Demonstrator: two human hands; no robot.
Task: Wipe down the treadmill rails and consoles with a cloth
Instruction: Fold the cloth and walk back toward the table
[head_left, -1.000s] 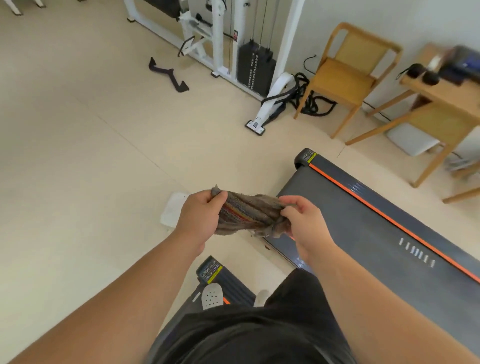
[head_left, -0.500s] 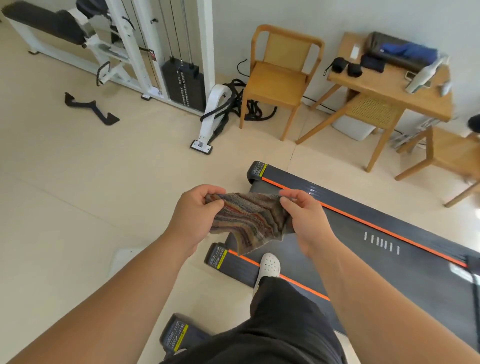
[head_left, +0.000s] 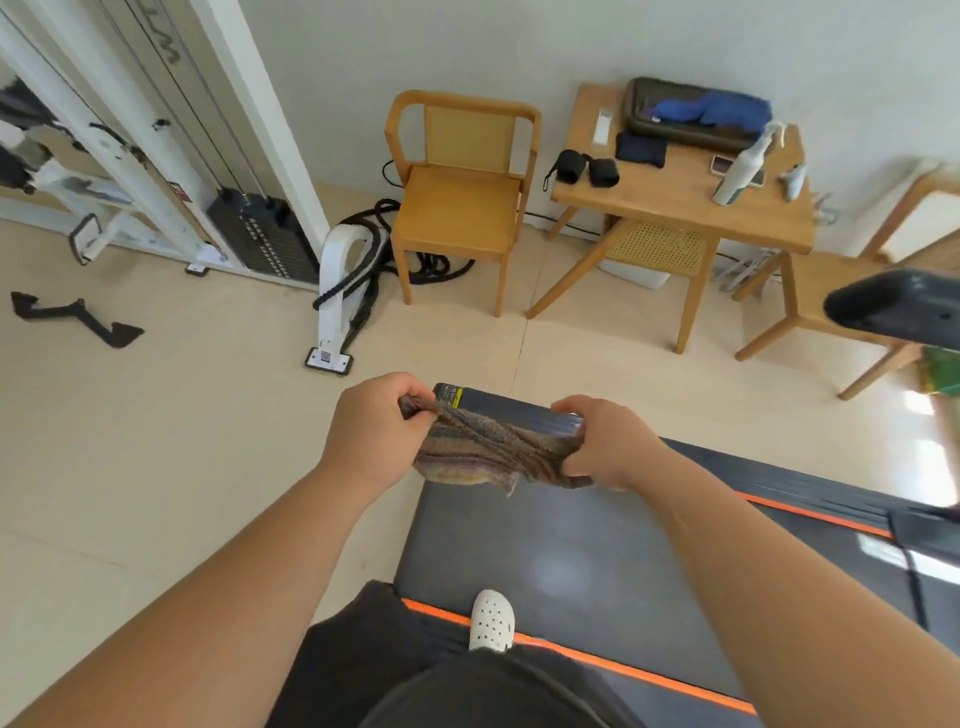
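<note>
Gym floor, treadmill (head_left: 571, 545) below — left hand (head_left: 371, 431) and right hand (head_left: 605, 447) pinch the bunched cloth (head_left: 493, 452); wadded, it may wipe poorly.

Two hands show: the left hand (head_left: 374, 431) and the right hand (head_left: 608, 441), with one striped cloth (head_left: 493, 452) between them. One treadmill (head_left: 571, 545) lies near and to the right, and it has two orange stripes (head_left: 597, 660). One white shoe (head_left: 491, 621) is in view. Three wooden chairs stand far off: a middle chair (head_left: 462, 208), a tucked-in chair (head_left: 654, 249) and a right chair (head_left: 831, 286). One wooden surface (head_left: 675, 202) bears two black rolls (head_left: 571, 166), one spray bottle (head_left: 740, 171), one phone (head_left: 722, 163), one white remote (head_left: 601, 124) and one dark case (head_left: 691, 124). At the far left stands one cable machine (head_left: 171, 156) with one weight stack (head_left: 265, 239). One black handle (head_left: 78, 317) lies on the floor.
</note>
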